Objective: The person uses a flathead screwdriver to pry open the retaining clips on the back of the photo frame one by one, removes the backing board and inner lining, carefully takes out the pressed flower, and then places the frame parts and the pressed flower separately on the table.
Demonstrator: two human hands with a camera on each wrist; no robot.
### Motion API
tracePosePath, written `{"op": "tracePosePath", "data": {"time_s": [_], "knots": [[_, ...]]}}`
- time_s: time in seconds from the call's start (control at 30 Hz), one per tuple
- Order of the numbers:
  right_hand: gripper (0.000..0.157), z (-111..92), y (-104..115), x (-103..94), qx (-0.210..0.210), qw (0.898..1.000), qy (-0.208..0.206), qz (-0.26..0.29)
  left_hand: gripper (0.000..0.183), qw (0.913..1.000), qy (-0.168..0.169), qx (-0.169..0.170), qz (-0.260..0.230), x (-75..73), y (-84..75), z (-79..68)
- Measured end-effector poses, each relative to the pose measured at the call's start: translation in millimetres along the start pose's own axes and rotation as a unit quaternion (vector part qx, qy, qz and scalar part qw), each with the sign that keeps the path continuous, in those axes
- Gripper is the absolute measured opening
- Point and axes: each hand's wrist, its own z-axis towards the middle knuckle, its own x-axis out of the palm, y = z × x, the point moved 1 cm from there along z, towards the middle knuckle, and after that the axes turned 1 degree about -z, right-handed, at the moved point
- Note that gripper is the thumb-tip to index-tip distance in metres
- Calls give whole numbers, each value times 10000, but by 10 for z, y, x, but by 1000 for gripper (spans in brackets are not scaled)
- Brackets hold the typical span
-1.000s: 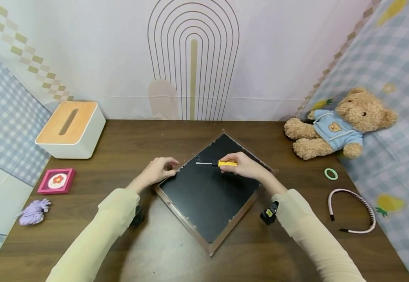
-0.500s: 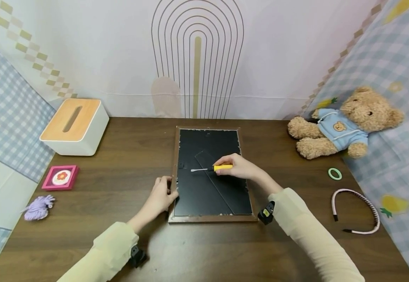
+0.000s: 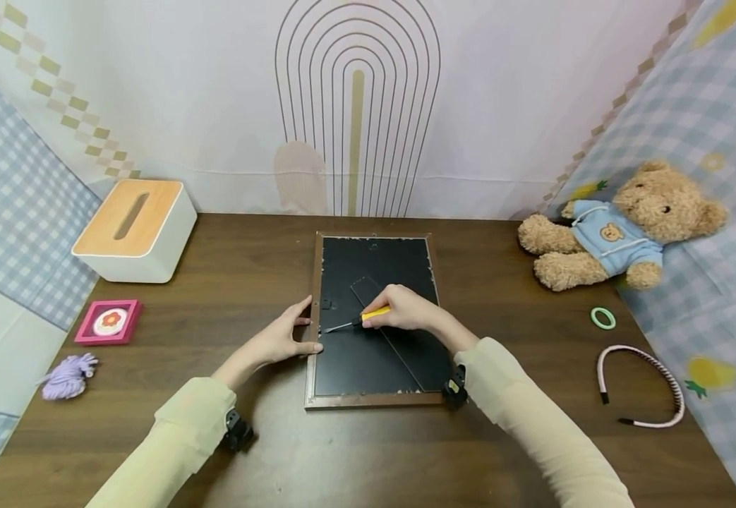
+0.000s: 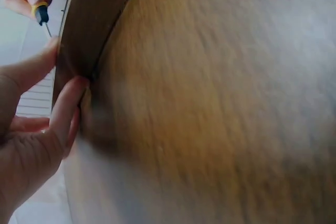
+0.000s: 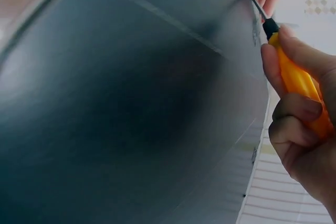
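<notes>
A picture frame lies face down, its wooden rim around a black backing board with a slanting easel leg outlined on it. My left hand grips the frame's left side, thumb over the rim and fingers against the outer edge. In my right hand I hold a screwdriver by its yellow handle. Its thin metal shaft points left, the tip right at the seam between backing and rim, between my left thumb and fingers. The left wrist view shows the fingertips on the frame's side.
A tissue box, a pink framed flower piece and a lilac yarn bundle are on the left. On the right are a teddy bear, a green ring and a headband. A curtain hangs behind.
The frame has turned from a diamond position to upright, and the left hand has shifted along its left side. The screwdriver has moved left and down, its tip now at the left rim.
</notes>
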Motion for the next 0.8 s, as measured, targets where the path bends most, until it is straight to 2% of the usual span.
{"op": "tracePosePath", "data": {"time_s": [0.27,0.33,0.47,0.57,0.7,0.8], "knots": [[21,114,57,-38,7,9990,435,115,94,9988,149,-126,-444,7,11,-24],[22,138,60,-45,48,9987,491,98,94,9989,154,-132,-429,1,16,-27],[26,206,100,-57,46,9980,444,-450,94,9988,168,-182,-420,-10,28,-28],[26,262,216,-81,-76,9939,353,-1041,94,9987,192,-220,-413,-14,34,-25],[21,305,469,-123,-169,9843,324,-1725,94,9988,232,-193,-385,-10,30,-16],[20,341,679,-146,-202,9735,357,-2249,94,9988,223,-178,-392,-7,22,-10]]}}
